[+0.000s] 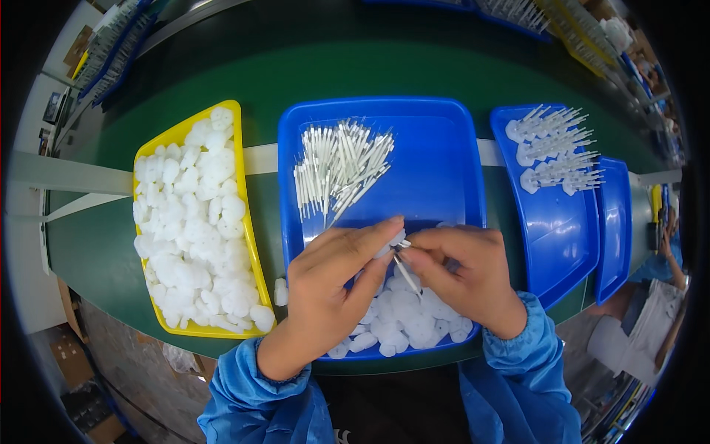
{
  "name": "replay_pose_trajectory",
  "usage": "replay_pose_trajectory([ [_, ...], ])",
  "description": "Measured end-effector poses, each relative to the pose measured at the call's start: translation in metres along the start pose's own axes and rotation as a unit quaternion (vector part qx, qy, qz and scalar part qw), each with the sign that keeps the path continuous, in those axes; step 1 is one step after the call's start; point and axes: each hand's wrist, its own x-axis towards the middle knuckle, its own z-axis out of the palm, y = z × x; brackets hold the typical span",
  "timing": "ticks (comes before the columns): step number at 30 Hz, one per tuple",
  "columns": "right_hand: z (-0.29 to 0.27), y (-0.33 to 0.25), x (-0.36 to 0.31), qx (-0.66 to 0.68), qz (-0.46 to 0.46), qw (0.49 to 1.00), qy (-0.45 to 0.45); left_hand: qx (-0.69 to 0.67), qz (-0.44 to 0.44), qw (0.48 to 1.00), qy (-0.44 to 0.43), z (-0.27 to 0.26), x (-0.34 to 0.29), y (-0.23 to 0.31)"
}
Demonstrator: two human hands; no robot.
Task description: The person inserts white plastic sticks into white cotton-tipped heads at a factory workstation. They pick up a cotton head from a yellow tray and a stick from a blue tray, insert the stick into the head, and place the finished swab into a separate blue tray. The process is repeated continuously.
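Observation:
My left hand (331, 275) pinches a small white plastic disc (398, 238) above the middle of the blue tray (444, 166). Facing it, my right hand (467, 272) is closed on thin white rods (407, 275); one slants down below its fingers and another end meets the disc. Whether that end is inserted, I cannot tell, as my fingertips cover the contact. Under my hands, at the tray's near end, lies a heap of loose white discs (408, 322). A bundle of white rods with thin metal tips (336, 166) lies at its far left.
To the left, a yellow tray (238, 163) is heaped with white discs. A stray disc (281, 291) lies between the trays. On the right, a blue tray (555, 237) holds rows of discs with upright rods (558, 148), beside another blue tray (614, 229). A person's arm (671, 248) shows far right.

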Motion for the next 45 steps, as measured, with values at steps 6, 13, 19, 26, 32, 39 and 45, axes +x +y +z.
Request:
replay_pose_trajectory([
  [6, -0.001, -0.012, 0.003, -0.186, -0.146, 0.971, 0.049, 0.072, 0.081, 0.994, 0.029, 0.003, 0.002, 0.0],
  [13, -0.004, -0.008, 0.005, -0.099, -0.096, 0.99, 0.016, 0.078, 0.063, 0.995, 0.025, 0.003, -0.001, 0.004],
  [19, -0.006, -0.008, 0.004, -0.057, -0.065, 0.996, 0.01, 0.051, 0.047, 0.998, -0.003, 0.001, -0.002, 0.004],
  [26, -0.012, -0.001, 0.014, -0.127, -0.161, 0.978, 0.035, -0.164, -0.075, 0.984, 0.016, 0.002, -0.008, -0.004],
  [32, -0.013, 0.003, 0.014, -0.195, -0.27, 0.942, 0.052, -0.085, -0.006, 0.995, 0.05, 0.001, -0.001, -0.004],
  [39, -0.011, 0.008, 0.013, -0.142, -0.259, 0.955, 0.033, -0.107, -0.017, 0.994, 0.019, -0.002, -0.001, -0.002],
  [45, -0.013, 0.002, 0.012, -0.078, -0.195, 0.978, 0.008, -0.093, -0.008, 0.996, -0.017, -0.003, -0.001, 0.0],
])
